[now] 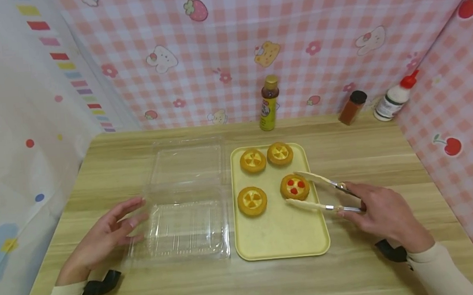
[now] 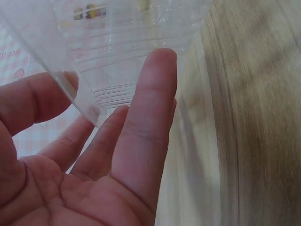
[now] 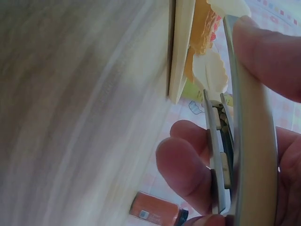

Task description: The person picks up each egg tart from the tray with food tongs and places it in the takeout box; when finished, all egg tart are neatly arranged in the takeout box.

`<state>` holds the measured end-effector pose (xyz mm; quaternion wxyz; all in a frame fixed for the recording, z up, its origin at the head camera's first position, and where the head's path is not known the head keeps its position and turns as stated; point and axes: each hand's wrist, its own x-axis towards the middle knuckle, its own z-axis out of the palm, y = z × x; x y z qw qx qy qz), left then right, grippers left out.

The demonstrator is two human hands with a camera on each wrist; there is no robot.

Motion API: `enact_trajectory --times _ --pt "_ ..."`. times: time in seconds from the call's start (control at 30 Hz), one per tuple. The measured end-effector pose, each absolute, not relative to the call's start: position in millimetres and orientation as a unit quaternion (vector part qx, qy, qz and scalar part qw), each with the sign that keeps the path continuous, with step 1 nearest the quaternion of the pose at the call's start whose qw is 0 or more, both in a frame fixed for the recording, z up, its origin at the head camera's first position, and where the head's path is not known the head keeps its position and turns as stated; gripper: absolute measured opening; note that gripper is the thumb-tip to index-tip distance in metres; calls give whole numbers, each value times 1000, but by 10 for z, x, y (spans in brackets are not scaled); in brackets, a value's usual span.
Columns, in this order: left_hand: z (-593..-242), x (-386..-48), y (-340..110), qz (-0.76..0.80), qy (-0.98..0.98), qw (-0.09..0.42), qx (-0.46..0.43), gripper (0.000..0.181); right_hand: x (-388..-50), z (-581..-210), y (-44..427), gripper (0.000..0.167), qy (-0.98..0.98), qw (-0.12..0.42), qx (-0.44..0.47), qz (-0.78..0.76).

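Tongs (image 1: 329, 207) straddled red-topped tart (image 1: 295, 188) near tray's (image 1: 285, 236) right edge.
Right fingers (image 3: 181, 165) pinched them, apparently keeping tips parted; left fingers (image 2: 146, 103) spread beside container (image 1: 189, 230).

Four tarts (image 1: 252, 202), three bottles (image 1: 268, 111), one tray (image 1: 285, 236), tongs (image 1: 329, 207) and, seemingly, box (image 1: 186, 228).

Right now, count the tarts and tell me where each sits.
4, all on the yellow tray: a far-left tart, a far-right tart, a left-middle tart, and a red-topped tart between the tips of the tongs. None looks hidden.
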<state>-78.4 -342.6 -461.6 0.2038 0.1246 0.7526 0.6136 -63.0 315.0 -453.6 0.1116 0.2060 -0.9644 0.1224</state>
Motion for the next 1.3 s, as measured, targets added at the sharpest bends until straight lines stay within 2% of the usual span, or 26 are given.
enact_trajectory --times 0.33,0.7,1.3 --pt "-4604 -755 -3427 617 749 203 130 55 -663 -4586 3124 63 -962 116 202 143" --pt "-4609 -747 -3424 616 751 203 126 55 -706 -4428 3017 62 -950 139 222 168" --pt "-4623 -773 -3414 624 743 201 134 56 -933 -4181 2425 62 -929 121 292 192"
